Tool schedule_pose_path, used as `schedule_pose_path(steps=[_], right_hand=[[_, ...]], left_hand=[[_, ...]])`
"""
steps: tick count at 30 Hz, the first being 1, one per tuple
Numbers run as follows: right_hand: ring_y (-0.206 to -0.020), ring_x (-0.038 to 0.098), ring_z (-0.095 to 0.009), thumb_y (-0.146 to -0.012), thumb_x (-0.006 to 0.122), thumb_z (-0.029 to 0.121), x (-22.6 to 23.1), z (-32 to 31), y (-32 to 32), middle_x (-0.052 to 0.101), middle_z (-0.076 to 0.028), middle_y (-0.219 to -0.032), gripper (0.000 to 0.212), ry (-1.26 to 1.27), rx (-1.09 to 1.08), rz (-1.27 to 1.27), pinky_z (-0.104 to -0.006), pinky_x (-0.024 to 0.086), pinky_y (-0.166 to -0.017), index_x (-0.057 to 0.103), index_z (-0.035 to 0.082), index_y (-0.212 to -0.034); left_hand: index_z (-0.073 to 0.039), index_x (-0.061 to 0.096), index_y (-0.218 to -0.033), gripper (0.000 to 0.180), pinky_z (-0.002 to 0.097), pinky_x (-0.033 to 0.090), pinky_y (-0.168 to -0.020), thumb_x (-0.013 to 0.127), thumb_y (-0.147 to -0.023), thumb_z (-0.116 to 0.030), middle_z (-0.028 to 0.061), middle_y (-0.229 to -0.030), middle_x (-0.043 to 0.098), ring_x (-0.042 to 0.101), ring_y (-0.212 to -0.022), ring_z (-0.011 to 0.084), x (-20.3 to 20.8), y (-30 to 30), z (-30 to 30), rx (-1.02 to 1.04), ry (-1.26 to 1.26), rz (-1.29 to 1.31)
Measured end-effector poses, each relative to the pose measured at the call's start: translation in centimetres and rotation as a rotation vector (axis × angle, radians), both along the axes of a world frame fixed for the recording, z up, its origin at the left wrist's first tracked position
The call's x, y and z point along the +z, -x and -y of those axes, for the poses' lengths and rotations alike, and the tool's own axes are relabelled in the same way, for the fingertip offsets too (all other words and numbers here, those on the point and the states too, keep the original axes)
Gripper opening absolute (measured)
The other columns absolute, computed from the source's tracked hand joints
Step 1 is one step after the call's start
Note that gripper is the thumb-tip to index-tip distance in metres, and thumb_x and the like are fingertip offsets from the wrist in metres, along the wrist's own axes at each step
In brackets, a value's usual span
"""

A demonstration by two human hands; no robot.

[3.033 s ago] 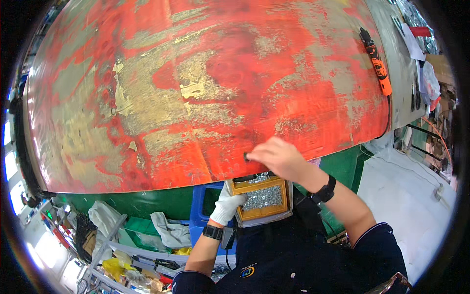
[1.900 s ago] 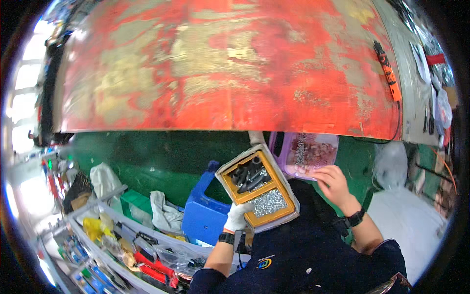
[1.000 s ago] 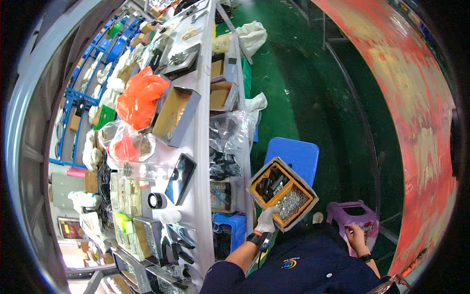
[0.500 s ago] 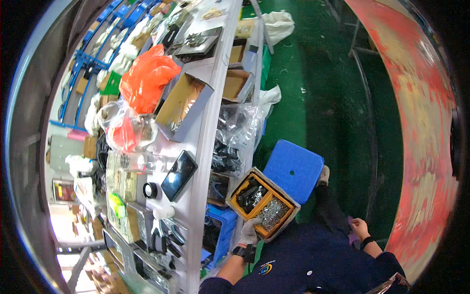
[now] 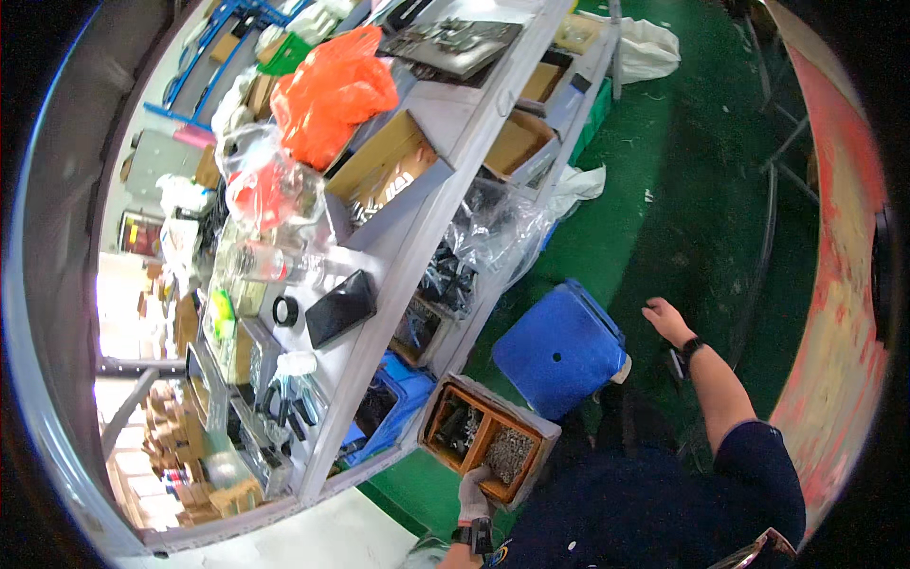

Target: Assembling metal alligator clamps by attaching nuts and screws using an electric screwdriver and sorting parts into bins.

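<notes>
My left hand, in a pale glove, is closed on the near edge of an orange two-compartment tray. That tray sits inside an open cardboard box. Black parts and silver screws lie in its left compartment. The right one holds many small silver screws. Away to the right, my bare right hand is held out above the green floor, just past a blue stool. It holds nothing that I can see, and its fingers look loosely apart.
Along the left runs a white workbench with a black phone, an open carton and an orange plastic bag. Below it stand a blue crate and bagged black parts. A red-smeared board curves along the right.
My right hand has swung forward from beside my body, out past the stool. The view has turned, and the tray now appears lower. My left hand keeps its hold on the tray.
</notes>
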State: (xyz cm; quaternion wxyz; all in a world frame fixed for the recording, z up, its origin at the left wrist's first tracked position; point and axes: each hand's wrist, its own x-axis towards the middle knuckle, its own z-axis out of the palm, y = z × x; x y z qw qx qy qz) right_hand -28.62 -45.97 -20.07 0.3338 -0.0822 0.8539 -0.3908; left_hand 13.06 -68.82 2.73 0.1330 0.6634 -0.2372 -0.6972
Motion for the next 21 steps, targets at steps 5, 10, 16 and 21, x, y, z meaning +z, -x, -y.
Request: schedule_pose_path(steps=[5,10,16,21], right_hand=[[-0.104,0.059,-0.025,-0.076,0.072,0.053,2.2,15.4,1.2,0.056,-0.018,-0.123,0.094,0.119,-0.026,0.402,-0.0371,0.053,-0.077,0.031,-0.002,-0.141],[-0.115,0.05,-0.031,-0.07,0.077,0.055,6.1,26.9,-0.8,0.041,-0.023,-0.133,0.126,0.203,-0.073,0.535,-0.0433,0.049,-0.09,-0.004,-0.004,-0.147],[-0.128,0.04,-0.039,-0.063,0.079,0.06,0.5,32.5,0.1,0.026,-0.028,-0.146,0.14,0.26,-0.225,0.417,-0.0467,0.039,-0.101,-0.018,0.0,-0.145],[-0.112,0.055,-0.03,-0.067,0.078,0.056,-1.9,35.9,2.9,0.047,-0.022,-0.132,0.116,0.326,-0.467,0.285,-0.0385,0.047,-0.085,0.014,0.0,-0.147]], left_hand=[[-0.002,0.055,-0.114,0.041,0.0466,0.051,-0.086,0.054,-0.075,-0.012,0.0138,-0.106,0.063,0.063,-0.096,0.0308,0.9,-2.6,-3.3,0.244,-0.038,-0.069],[0.0,0.055,-0.112,0.039,0.0469,0.049,-0.09,0.057,-0.076,-0.014,0.0139,-0.111,0.059,0.061,-0.097,0.0321,-2.4,-11.1,-8.3,0.405,0.063,-0.048],[0.0,0.056,-0.111,0.038,0.0466,0.049,-0.09,0.057,-0.076,-0.014,0.0137,-0.11,0.059,0.061,-0.096,0.0318,-1.2,-11.3,-9.3,0.417,-0.022,0.117],[0.0,0.056,-0.111,0.037,0.0464,0.049,-0.089,0.057,-0.076,-0.015,0.0135,-0.109,0.059,0.061,-0.095,0.0315,-1.7,-10.5,-8.7,0.386,-0.073,0.172]])
